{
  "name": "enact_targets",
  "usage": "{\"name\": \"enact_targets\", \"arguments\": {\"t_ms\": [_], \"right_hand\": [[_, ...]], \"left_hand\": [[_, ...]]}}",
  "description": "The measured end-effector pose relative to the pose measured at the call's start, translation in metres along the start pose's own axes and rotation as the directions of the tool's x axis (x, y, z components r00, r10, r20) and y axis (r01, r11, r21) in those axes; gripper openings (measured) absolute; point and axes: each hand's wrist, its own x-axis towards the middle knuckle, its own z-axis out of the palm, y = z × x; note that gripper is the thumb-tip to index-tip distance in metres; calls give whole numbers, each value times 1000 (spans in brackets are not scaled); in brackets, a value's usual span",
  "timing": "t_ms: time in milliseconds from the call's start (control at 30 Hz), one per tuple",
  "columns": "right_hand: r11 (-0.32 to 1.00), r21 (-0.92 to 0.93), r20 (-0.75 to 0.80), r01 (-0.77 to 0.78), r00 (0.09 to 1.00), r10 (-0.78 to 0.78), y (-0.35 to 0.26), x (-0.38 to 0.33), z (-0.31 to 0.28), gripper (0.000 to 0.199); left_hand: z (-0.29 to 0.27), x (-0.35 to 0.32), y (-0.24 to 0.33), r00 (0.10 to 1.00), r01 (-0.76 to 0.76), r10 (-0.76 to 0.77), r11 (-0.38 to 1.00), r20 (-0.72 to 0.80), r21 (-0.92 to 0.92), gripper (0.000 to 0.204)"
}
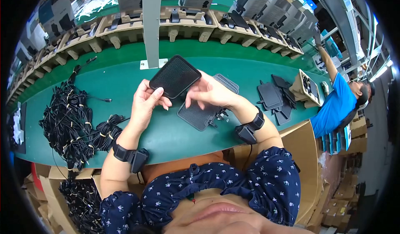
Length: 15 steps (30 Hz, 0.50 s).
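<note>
A black perforated panel [175,76] with rounded corners is held tilted above the green table. My left hand [146,103] grips its lower left edge, the thumb on the front face. At the panel's right edge, my right hand [214,93] has curled fingers, partly hidden behind it. Below my right hand, a similar panel [198,116] with small hinge-like tabs lies on the table. Another panel [227,83] lies just beyond that hand, partly covered by it.
Bundled black cables [68,123] are heaped on the left. More dark panels [273,95] lie to the right, beside a moulded pulp tray [308,88]. A metal post [151,26] rises from the table before a row of filled pulp trays [121,30]. A co-worker [343,105] reaches up at right.
</note>
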Motion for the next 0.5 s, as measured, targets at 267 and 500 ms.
{"name": "enact_targets", "arguments": {"t_ms": [267, 500], "right_hand": [[990, -16, -423, 142, 896, -135, -1, 38, -31, 25], [806, -480, -694, 345, 413, -590, -18, 120, -172, 15]], "left_hand": [[9, 1, -21, 994, -59, 83, 949, -67, 310, 33], [-1, 1, -32, 991, -121, 117, 588, 64, 800, 32]]}}
